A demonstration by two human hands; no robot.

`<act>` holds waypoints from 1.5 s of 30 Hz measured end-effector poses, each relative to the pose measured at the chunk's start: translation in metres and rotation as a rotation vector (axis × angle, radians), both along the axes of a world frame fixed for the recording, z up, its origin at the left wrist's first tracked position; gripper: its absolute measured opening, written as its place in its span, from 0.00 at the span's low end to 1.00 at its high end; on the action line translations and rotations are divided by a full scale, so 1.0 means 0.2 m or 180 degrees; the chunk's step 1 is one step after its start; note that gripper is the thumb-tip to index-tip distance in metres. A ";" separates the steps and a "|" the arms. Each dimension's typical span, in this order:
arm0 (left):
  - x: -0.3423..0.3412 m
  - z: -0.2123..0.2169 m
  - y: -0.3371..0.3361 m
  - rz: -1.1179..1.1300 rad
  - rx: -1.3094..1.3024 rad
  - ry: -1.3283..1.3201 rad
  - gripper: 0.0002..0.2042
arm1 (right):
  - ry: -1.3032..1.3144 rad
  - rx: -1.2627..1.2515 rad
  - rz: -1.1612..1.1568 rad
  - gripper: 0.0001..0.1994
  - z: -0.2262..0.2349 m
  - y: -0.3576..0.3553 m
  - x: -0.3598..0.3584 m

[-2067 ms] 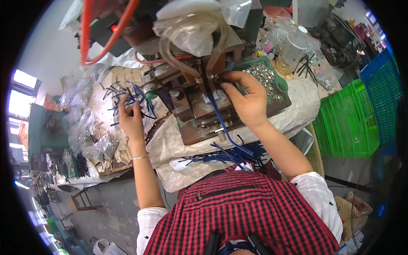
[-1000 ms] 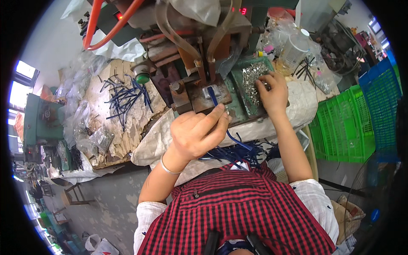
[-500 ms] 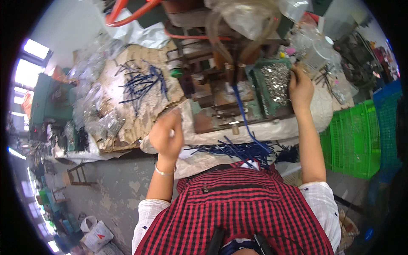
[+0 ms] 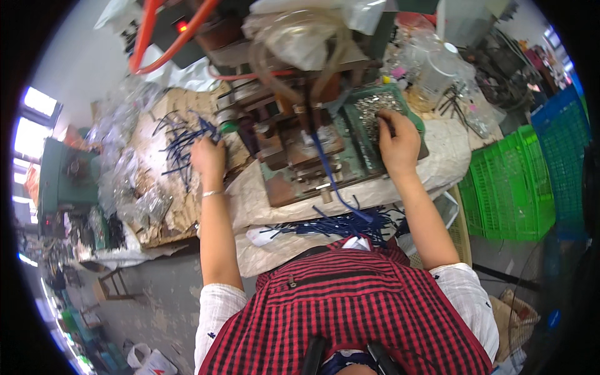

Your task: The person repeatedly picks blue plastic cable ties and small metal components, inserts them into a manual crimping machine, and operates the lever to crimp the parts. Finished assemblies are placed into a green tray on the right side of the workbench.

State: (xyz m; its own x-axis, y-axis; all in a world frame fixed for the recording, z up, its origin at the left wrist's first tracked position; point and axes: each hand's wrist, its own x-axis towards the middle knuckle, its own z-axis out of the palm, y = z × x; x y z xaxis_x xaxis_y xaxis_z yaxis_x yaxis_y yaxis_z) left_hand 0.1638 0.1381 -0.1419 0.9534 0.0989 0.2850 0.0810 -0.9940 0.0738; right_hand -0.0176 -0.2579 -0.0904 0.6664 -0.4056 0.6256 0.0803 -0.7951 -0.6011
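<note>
My left hand point(image 4: 209, 157) is at the near right edge of a loose pile of dark blue strips point(image 4: 177, 145) on the worn board. Its fingers are bent down at the strips, and whatever they hold is hidden. My right hand point(image 4: 401, 145) reaches into a green tray point(image 4: 417, 120) full of small shiny metal pieces point(image 4: 374, 106). Thumb and fingers are curled together over the pieces; anything pinched there is too small to make out. Between my hands stands a press point(image 4: 294, 140), with a blue strip point(image 4: 327, 169) hanging from its middle toward me.
More blue strips point(image 4: 319, 226) lie in a heap between the press and my apron. Clear plastic bags point(image 4: 119, 169) crowd the board's left side. A transparent jug point(image 4: 436, 74) stands behind the tray; a green crate point(image 4: 509, 184) is at the right. An orange hose point(image 4: 142, 47) hangs upper left.
My left hand has moved away from beside the press, forward and left to the strip pile. My right hand has gone from the tray's right rim in over the metal pieces. The view has shifted.
</note>
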 end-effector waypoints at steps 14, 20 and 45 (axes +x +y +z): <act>-0.23 0.08 0.23 -0.0308 -0.0043 -0.0423 0.08 | -0.0231 0.1882 0.1468 0.14 0.34 0.45 0.03; -0.32 0.25 0.23 -0.0832 -0.3376 0.0516 0.12 | -0.0169 0.3390 0.1953 0.19 0.42 0.54 0.04; -0.94 0.93 -0.73 -0.4471 -0.0811 -0.1429 0.10 | 0.0511 -0.0554 -0.0314 0.04 0.10 -0.09 -0.01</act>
State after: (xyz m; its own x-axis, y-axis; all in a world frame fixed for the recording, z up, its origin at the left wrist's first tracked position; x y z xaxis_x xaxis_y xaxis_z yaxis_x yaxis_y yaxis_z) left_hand -0.0249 -0.0084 0.0433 0.1506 -0.7090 0.6889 -0.9803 -0.1969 0.0116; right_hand -0.0191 -0.2753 -0.0712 0.7254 -0.3691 0.5810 -0.0884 -0.8870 -0.4531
